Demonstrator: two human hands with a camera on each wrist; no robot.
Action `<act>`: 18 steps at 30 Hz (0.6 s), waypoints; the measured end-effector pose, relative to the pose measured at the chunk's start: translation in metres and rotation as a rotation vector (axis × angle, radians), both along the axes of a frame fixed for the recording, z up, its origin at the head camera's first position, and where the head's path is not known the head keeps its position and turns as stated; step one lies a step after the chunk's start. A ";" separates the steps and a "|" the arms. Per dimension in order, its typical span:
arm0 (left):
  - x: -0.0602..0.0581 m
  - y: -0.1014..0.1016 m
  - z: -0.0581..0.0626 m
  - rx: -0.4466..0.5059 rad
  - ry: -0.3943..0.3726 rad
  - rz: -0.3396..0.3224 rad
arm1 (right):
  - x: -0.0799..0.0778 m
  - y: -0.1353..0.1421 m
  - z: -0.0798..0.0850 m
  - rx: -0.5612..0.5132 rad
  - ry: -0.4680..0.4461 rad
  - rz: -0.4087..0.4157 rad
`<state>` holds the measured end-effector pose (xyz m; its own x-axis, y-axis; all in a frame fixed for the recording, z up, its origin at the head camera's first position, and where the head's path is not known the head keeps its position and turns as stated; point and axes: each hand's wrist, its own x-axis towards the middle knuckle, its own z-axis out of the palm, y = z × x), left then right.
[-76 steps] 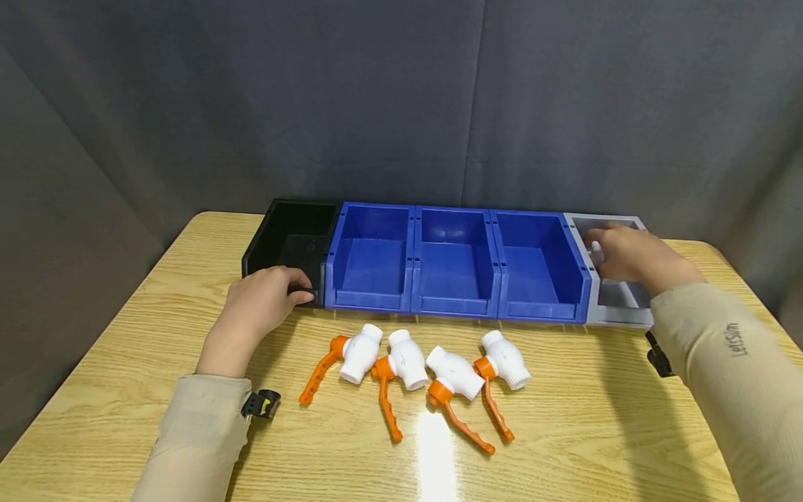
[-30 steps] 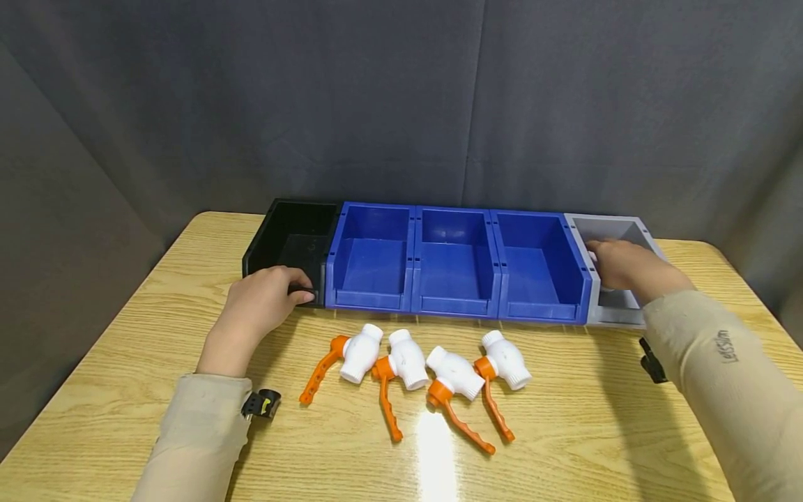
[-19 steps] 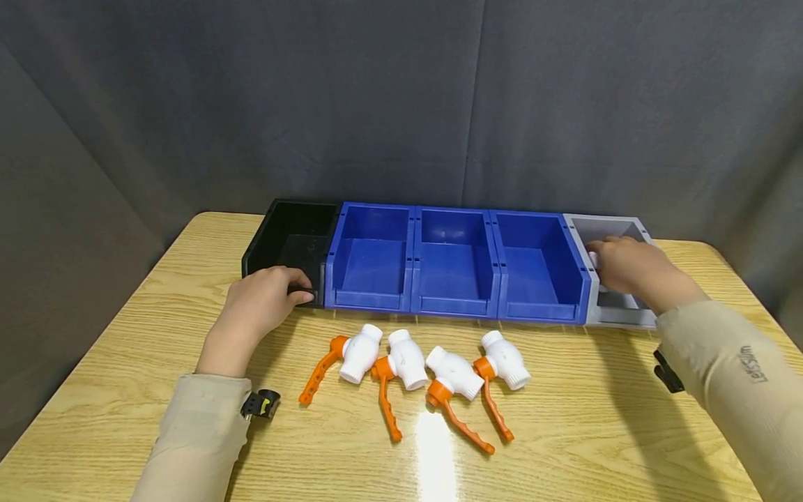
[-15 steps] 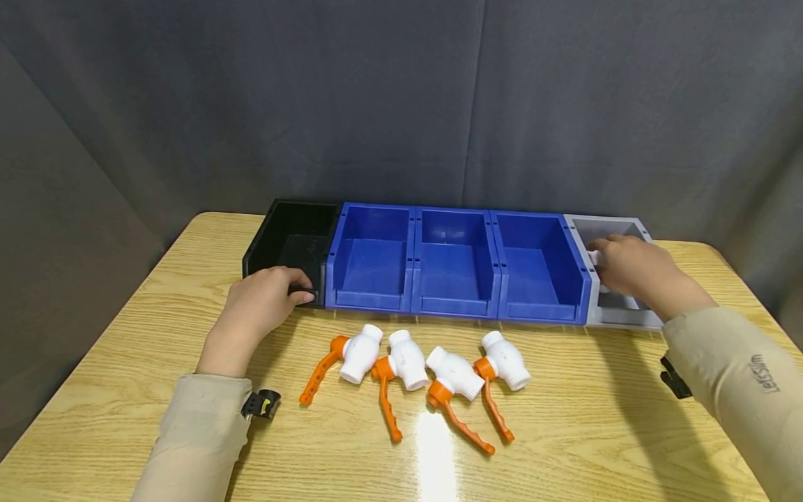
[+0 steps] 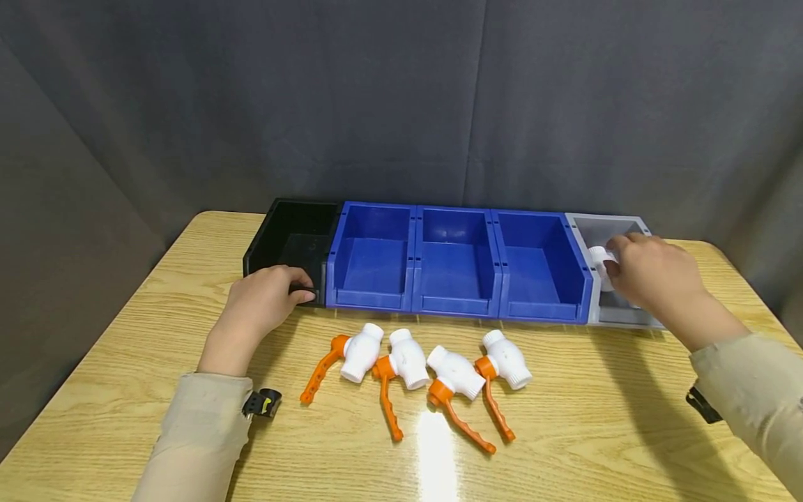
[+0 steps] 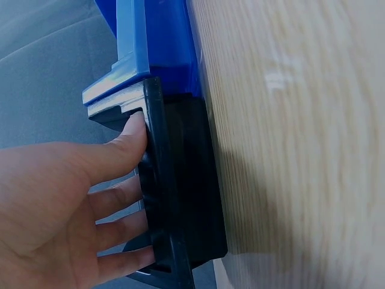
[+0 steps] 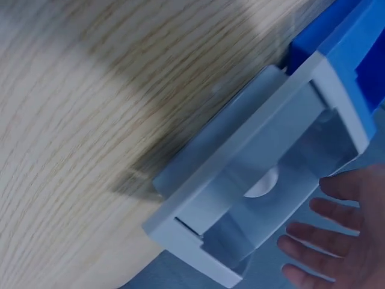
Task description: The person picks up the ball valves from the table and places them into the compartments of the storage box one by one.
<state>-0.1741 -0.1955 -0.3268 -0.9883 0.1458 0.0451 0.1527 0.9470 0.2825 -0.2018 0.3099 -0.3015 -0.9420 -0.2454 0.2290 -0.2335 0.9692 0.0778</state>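
Note:
My left hand (image 5: 263, 303) holds the front lip of the black bin (image 5: 258, 244), thumb and fingers over its edge. In the left wrist view the thumb (image 6: 133, 129) lies at the lip's corner, and the other fingertips are hidden behind the rim. At the other end of the row, my right hand (image 5: 655, 272) is over the grey bin (image 5: 594, 307). A white ball valve (image 5: 600, 263) is in that bin beside the fingertips, only partly visible. The right wrist view shows the right hand (image 7: 343, 235) with its fingers spread and nothing in its grasp.
Three blue bins (image 5: 373, 301) stand in a row between the black and grey ones. In front, several white ball valves (image 5: 364, 352) with orange handles lie on the wooden table (image 5: 564, 432). A dark curtain (image 5: 401, 104) hangs behind.
My right hand has drawn up and to the right out of the grey bin, leaving the white ball valve more visible there. My left hand has stayed at the black bin.

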 end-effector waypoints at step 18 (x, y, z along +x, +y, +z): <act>-0.001 0.000 -0.002 -0.011 -0.003 0.008 | 0.041 -0.032 0.008 -0.030 0.235 0.175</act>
<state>-0.1754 -0.1956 -0.3284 -0.9895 0.1385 0.0408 0.1444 0.9512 0.2729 -0.1607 0.2781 -0.2939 -0.8064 -0.3889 0.4456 -0.3760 0.9187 0.1213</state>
